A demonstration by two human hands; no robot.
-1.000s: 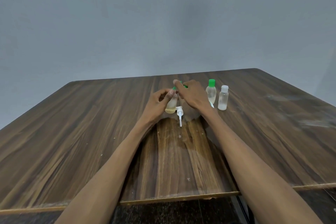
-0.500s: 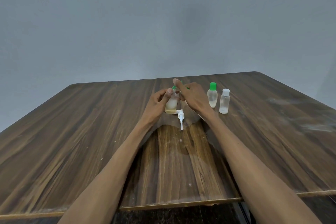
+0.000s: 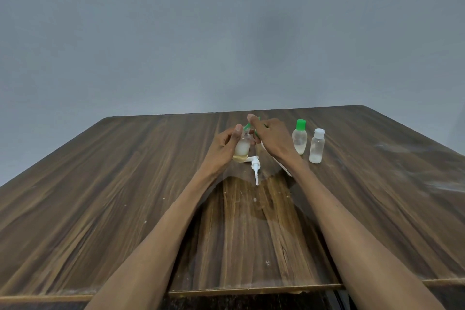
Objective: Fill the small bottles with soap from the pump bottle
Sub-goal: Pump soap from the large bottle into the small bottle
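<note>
The left hand (image 3: 224,145) is gripping a small bottle (image 3: 242,150) upright. The right hand (image 3: 273,137) is pinching its green cap (image 3: 247,125) above the table (image 3: 100,196).

The right hand (image 3: 273,139) hid most of the green cap (image 3: 247,125) and the pump bottle's body behind it, the left hand's fingers (image 3: 237,133) covered the small bottle's (image 3: 242,150) left side, and the desk (image 3: 100,196) was cut off at the picture's edges.
</note>
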